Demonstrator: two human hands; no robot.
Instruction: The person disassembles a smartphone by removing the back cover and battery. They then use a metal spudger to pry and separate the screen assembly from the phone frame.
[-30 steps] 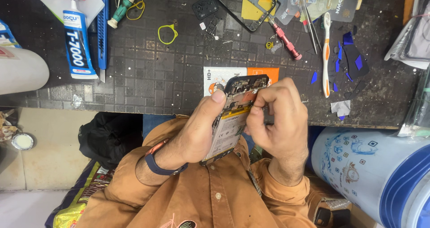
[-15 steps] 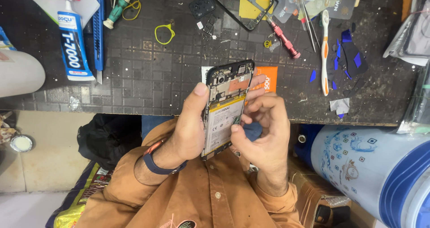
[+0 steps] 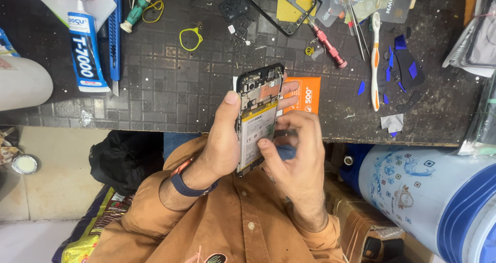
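Observation:
An opened phone [image 3: 257, 118] with its back cover off shows a white battery and a circuit board at the top. My left hand [image 3: 219, 144], with a dark band on the wrist, grips the phone's left edge, thumb near the top. My right hand [image 3: 297, 160] is at the phone's right side, its thumb pressing on the lower part of the battery. A small blue piece [image 3: 285, 152] shows between my right fingers; what it is I cannot tell. Both hands are held over the front edge of the black gridded work mat [image 3: 170, 87].
On the mat lie a glue tube [image 3: 85, 51], a blue utility knife [image 3: 114, 36], a green-handled screwdriver [image 3: 137, 10], a yellow loop [image 3: 191, 38], a red screwdriver [image 3: 328, 49], a toothbrush [image 3: 375, 61], an orange card [image 3: 305, 95] and a phone frame [image 3: 279, 7]. A blue-and-white container [image 3: 434, 190] stands lower right.
The phone has turned more upright and flat toward me. My right hand has slid down from the phone's top edge to the battery, and its thumb now rests there.

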